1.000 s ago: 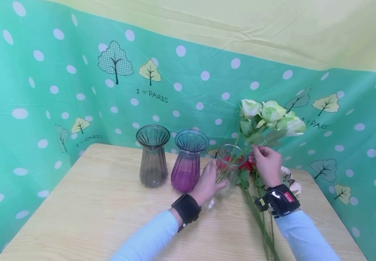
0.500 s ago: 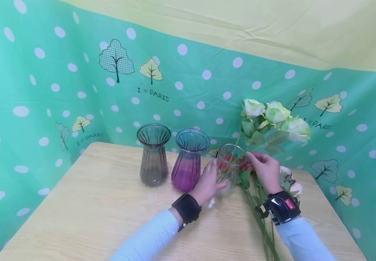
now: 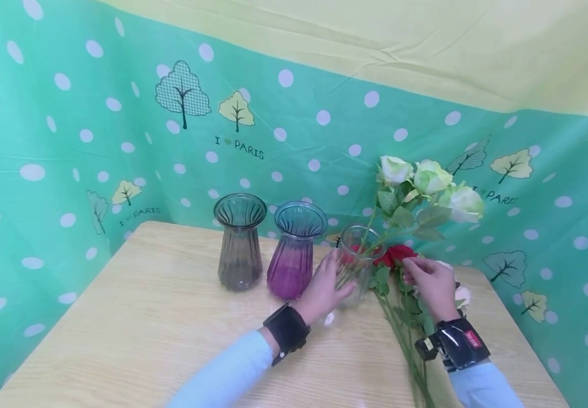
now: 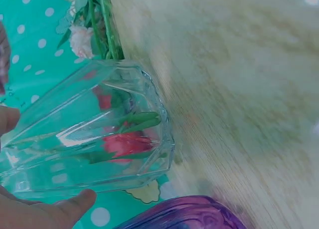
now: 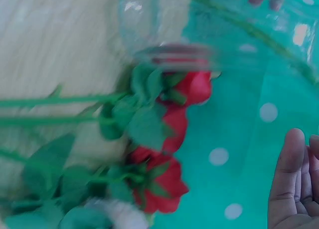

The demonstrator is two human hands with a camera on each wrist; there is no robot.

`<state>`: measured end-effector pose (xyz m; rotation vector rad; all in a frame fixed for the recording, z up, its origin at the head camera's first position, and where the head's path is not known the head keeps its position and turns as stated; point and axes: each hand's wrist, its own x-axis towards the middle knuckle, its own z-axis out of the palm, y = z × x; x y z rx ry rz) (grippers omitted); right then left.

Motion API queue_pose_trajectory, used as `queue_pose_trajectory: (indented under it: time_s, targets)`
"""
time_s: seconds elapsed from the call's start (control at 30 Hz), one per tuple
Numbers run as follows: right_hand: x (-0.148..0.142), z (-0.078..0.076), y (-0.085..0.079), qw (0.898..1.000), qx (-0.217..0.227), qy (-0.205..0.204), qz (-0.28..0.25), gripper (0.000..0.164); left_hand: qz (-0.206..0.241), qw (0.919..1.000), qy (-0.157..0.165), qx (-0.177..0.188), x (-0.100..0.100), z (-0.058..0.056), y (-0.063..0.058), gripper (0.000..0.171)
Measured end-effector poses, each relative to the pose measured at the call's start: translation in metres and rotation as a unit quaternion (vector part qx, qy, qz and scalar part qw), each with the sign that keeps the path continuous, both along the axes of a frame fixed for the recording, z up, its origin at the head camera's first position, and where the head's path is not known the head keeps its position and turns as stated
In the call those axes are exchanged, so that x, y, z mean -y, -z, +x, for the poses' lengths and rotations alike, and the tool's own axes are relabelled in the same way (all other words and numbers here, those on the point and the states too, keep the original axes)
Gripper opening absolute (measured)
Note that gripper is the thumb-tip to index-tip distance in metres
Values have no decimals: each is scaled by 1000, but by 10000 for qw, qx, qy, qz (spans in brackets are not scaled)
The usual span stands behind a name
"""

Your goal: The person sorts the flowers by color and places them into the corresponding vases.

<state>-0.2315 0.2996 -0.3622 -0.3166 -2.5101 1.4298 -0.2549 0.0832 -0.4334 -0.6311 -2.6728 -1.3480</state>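
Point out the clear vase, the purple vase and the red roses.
Clear vase [image 4: 82, 131]: left wrist view, its side wall.
Purple vase [image 3: 291, 260]: head view, its ribbed body.
Red roses [image 5: 176, 125]: right wrist view, the middle bloom.

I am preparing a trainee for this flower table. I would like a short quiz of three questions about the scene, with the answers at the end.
1. Which vase stands between the other two?
A) the grey vase
B) the purple vase
C) the clear vase

2. True or false: the red roses stand in the grey vase.

3. What does the left hand hold, and which flowers are in it?

Key:
1. B.
2. False; the red roses are outside the vases, with their stems lying on the table.
3. The clear vase, with the white-green roses in it.
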Motion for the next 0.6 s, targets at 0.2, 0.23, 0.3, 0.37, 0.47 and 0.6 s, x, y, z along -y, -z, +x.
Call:
queue_pose_trajectory:
  time_s: [0.2, 0.23, 0.3, 0.37, 0.47, 0.6]
  targets:
    - [-23, 8, 9, 9993, 307, 132, 144, 46, 349, 9993, 135, 99, 13, 16, -7, 82]
    - [-26, 9, 10, 9992, 354, 148, 132, 47, 389, 9991, 137, 58, 16, 19, -9, 79]
    - [-32, 11, 13, 9988, 458, 167, 109, 50, 456, 9989, 124, -35, 23, 27, -14, 75]
    - [-37, 12, 16, 9981, 576, 179, 132, 51, 526, 9985, 90, -112, 31, 35, -20, 71]
    - [-42, 12, 22, 9969, 717, 250, 222, 48, 760, 9968, -29, -254, 47, 45, -27, 65]
    - [-49, 13, 28, 9953, 838, 320, 373, 46, 1124, 9899, -355, -782, 66, 52, -32, 57]
